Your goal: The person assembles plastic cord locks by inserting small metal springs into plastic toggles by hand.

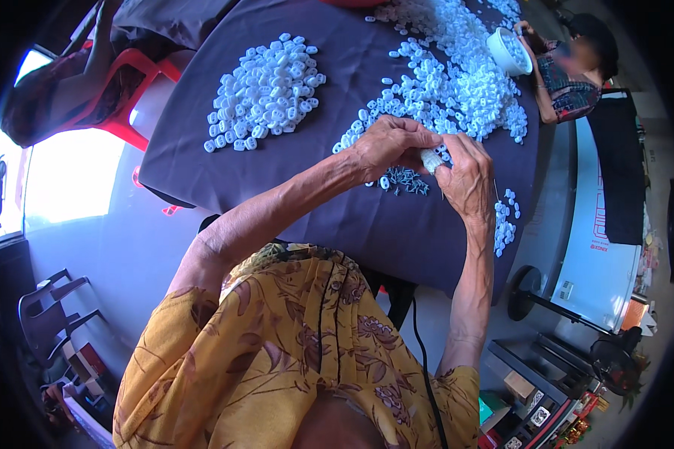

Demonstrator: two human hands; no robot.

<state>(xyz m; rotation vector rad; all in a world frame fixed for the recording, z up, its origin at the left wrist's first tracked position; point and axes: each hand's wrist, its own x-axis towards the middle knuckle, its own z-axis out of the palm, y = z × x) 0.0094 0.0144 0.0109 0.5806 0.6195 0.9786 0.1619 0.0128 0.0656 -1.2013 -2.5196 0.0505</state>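
Over the near part of the dark cloth-covered table, my left hand and my right hand meet, fingertips touching. Both are closed in a pinch; whatever sits between the fingertips is too small or hidden to name. A whitish piece or wrapping shows at the right hand's fingers; I cannot tell which it is. Just beneath the hands lies a small heap of dark screws or nails. Beyond them spreads a large pile of small white plastic pieces with dark openings.
A separate heap of similar white pieces lies at the left of the table, and a few more pieces near its right edge. Across at the right, another person holds a white bowl. A red chair stands at left.
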